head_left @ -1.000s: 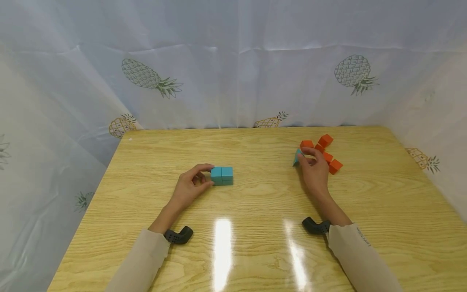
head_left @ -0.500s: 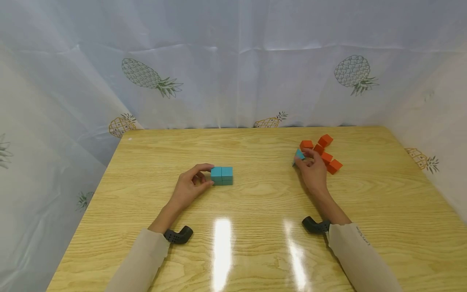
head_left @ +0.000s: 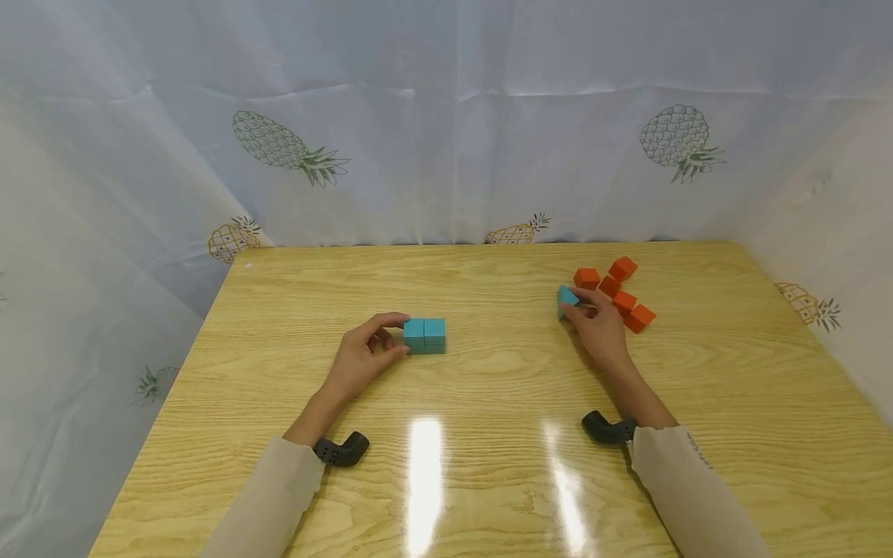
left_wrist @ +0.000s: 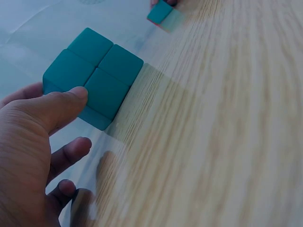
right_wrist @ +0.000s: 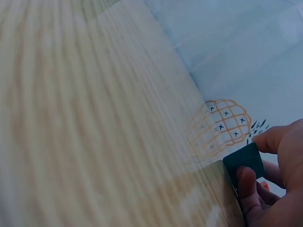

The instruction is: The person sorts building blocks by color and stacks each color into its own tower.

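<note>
Left of the table's middle, several teal blocks form a stack two wide and two high. My left hand pinches the stack's left side, thumb on the near face and a finger behind. In the left wrist view, the thumb lies near where the stacked blocks meet, and the other fingers are bent below. Farther right, my right hand pinches a single teal block, tilted, between thumb and fingers. The right wrist view shows this block low at the table surface; whether it touches the wood I cannot tell.
Several orange blocks lie loosely grouped beside and behind my right hand. The wooden table ends at a white curtain printed with pineapples. Dark wrist devices sit on both wrists.
My right hand has shifted the single teal block slightly left, away from the orange blocks, and the block has turned. The left hand and the stack have stayed still.
</note>
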The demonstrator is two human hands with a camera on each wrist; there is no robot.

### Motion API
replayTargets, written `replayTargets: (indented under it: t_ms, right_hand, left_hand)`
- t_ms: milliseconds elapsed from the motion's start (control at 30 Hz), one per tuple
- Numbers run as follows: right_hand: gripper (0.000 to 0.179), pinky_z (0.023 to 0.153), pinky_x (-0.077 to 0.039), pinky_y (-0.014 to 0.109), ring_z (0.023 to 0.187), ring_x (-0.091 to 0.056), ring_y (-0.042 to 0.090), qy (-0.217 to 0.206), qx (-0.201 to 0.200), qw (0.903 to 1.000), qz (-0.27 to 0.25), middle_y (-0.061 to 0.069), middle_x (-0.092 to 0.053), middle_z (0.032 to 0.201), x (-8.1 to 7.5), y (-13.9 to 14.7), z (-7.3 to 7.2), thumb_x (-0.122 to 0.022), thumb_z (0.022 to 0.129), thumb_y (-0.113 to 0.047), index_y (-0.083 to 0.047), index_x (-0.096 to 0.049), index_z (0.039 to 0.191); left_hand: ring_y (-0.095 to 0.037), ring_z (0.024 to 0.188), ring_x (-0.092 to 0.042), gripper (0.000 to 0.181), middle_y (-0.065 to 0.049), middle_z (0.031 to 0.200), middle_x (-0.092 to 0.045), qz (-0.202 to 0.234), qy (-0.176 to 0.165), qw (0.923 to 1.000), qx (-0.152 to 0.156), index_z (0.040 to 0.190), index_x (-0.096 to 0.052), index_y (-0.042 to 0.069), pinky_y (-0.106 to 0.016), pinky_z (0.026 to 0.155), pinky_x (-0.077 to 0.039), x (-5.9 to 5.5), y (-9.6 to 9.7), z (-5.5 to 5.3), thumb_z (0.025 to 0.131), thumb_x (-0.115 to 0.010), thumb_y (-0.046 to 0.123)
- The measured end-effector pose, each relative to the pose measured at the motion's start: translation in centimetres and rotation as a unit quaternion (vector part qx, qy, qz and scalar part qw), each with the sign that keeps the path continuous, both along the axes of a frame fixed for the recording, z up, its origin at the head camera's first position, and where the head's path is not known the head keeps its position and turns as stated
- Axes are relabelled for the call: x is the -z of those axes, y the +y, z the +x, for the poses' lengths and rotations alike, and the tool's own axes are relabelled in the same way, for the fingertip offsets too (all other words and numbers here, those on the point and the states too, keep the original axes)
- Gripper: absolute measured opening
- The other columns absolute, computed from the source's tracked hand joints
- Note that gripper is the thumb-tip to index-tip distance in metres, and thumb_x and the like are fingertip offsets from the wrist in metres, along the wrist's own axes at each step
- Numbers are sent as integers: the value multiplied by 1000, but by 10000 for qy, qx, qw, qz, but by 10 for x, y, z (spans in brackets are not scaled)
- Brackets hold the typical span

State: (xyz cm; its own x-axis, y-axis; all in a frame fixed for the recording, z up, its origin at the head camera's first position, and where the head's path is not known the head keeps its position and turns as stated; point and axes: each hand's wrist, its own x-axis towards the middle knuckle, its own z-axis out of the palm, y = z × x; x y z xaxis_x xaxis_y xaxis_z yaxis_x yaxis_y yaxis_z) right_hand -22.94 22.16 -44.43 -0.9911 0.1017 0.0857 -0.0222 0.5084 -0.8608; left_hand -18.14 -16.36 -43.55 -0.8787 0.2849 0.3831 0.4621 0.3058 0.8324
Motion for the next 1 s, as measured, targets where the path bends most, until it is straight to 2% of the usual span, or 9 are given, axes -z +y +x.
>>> replayTargets:
  t_ms: [167,333,500,600,700,833,1000]
  right_hand:
    - [44,80,-44,28,107,-55,30,67,-197,9997,84,16,-53,126,0,1,0,-57,97,-29,-8,-53,136]
    - [47,86,-43,39,105,-56,32,51,-271,9993,236,19,-57,123,-1,0,0,-56,98,-28,-4,-50,139]
    - [46,88,-43,43,105,-56,33,12,-295,9991,307,21,-59,119,-1,-1,-1,-56,98,-28,-3,-52,137]
    - [44,90,-42,45,107,-55,32,10,-321,9990,319,20,-60,121,-1,-1,-2,-57,98,-27,-4,-53,136]
    - [42,90,-42,44,107,-55,30,15,-411,9987,309,17,-60,121,-1,-2,-2,-58,97,-27,-7,-56,133]
    - [37,88,-41,39,105,-55,26,99,-638,9974,317,13,-60,120,-1,-3,-1,-60,96,-27,-11,-60,130]
    - [33,85,-42,33,107,-55,25,301,-885,9947,423,11,-59,123,-2,-4,0,-64,94,-21,-13,-63,125]
  left_hand:
    - [-23,74,-54,47,-7,112,-64,5,17,10000,-43,126,-60,9,-30,58,-42,20,-5,-10,83,-73,-1]
    - [-18,74,-55,47,0,112,-64,-36,62,10000,-59,127,-60,18,-26,58,-42,24,-6,-11,84,-74,6]
    - [-19,74,-55,46,-2,111,-64,-66,-1,9999,-93,127,-60,17,-26,58,-42,23,-6,-10,84,-74,6]
    - [-22,74,-55,46,-7,111,-64,-55,-45,9999,-102,127,-60,11,-28,58,-42,20,-5,-9,83,-74,2]
    - [-24,73,-54,44,-13,110,-64,-57,-11,10000,-71,124,-59,3,-30,58,-42,8,-2,-4,82,-72,-4]
    - [-25,73,-54,42,-16,108,-63,-118,-12,9999,-65,122,-59,-2,-30,59,-43,-9,2,5,82,-71,-7]
    - [-27,72,-54,42,-16,108,-63,-106,10,9999,-46,122,-59,-1,-31,58,-43,-11,2,5,82,-71,-8]
